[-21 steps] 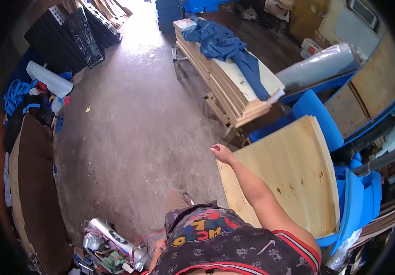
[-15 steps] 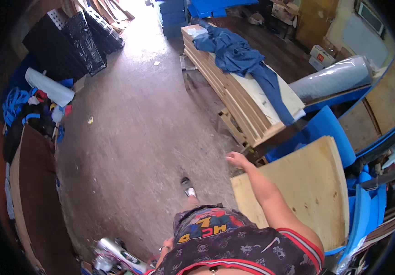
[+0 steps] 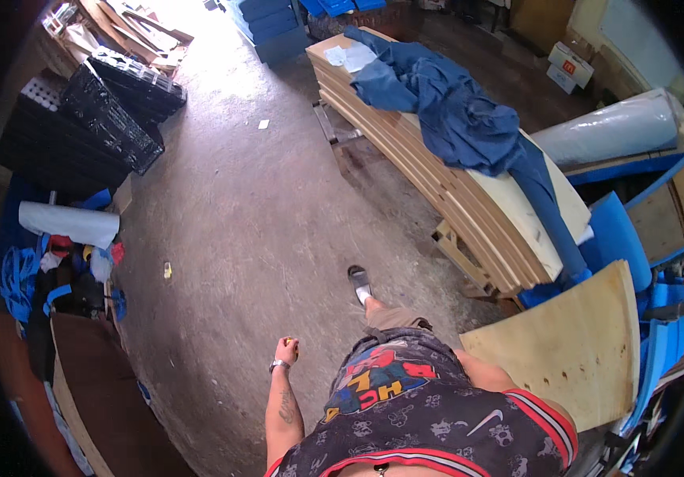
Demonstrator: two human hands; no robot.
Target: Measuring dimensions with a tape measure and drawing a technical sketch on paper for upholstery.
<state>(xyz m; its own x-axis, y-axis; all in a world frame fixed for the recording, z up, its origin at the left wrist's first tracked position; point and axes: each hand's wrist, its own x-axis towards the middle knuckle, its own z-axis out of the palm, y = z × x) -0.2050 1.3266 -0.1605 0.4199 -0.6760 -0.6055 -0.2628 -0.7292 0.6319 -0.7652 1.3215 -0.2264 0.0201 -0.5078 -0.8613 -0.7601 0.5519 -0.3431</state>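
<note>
My left hand (image 3: 287,350) swings out over the floor, a watch on its wrist. Its fingers are closed round a small yellow and dark object (image 3: 295,350), mostly hidden in the grip, so its kind does not show. Of my right arm (image 3: 486,374) only a part shows beside my hip; the hand itself is out of sight. Ahead to the right, a stack of long wooden boards (image 3: 437,203) rests on low supports. Crumpled blue fabric (image 3: 461,111) lies along its top, out of reach of both hands.
At my right leans a curved plywood sheet (image 3: 564,350) by blue panels (image 3: 624,238). A plastic-wrapped roll (image 3: 612,131) lies beyond. On the left are a brown board (image 3: 108,389), a white roll (image 3: 68,224) and black-wrapped stacks (image 3: 108,119). Blue stacked pieces (image 3: 266,28) stand far ahead.
I have stepped forward, so the board stack appears nearer. My left hand has swung out from beside my body, while my right hand has dropped back out of sight.
</note>
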